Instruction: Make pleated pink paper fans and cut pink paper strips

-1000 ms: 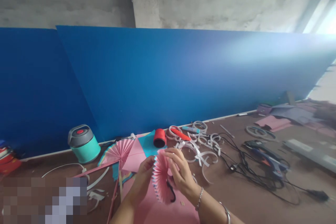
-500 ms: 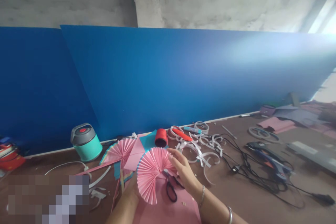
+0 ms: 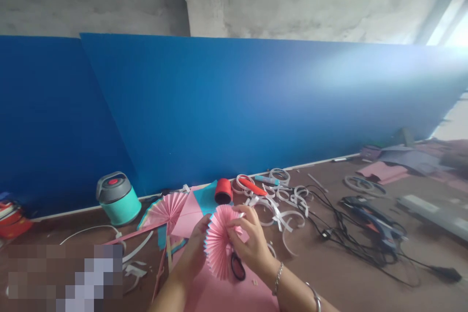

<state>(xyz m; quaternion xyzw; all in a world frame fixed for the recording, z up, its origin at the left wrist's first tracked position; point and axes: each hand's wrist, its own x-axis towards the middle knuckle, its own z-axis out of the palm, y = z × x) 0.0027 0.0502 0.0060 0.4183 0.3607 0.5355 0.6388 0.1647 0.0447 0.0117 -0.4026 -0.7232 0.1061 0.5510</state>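
A pleated pink paper fan (image 3: 216, 246) with a blue-edged rim is held up between both hands, above a sheet of pink paper (image 3: 212, 297). My left hand (image 3: 195, 248) grips the fan's left side from behind, its fingers partly hidden by the folds. On the right, my right hand (image 3: 250, 239) has its fingers closed on the fan's inner and upper right edge. Scissors (image 3: 238, 267) lie on the pink sheet behind the fan; one black handle loop shows and the blades are hidden.
Beyond the hands are another pink fan (image 3: 171, 208), a red cylinder (image 3: 223, 191), curled white strips (image 3: 278, 214) and a red cutter-like tool (image 3: 253, 186). A teal pot (image 3: 119, 202) stands left. Black cables and a glue gun (image 3: 380, 229) lie right. A blue partition (image 3: 237, 107) borders the table.
The fan was turned to face me broadly half a second ago, with the right hand's fingers straighter; now it is angled sideways again, and the right fingers have closed on it, covering more of the scissors.
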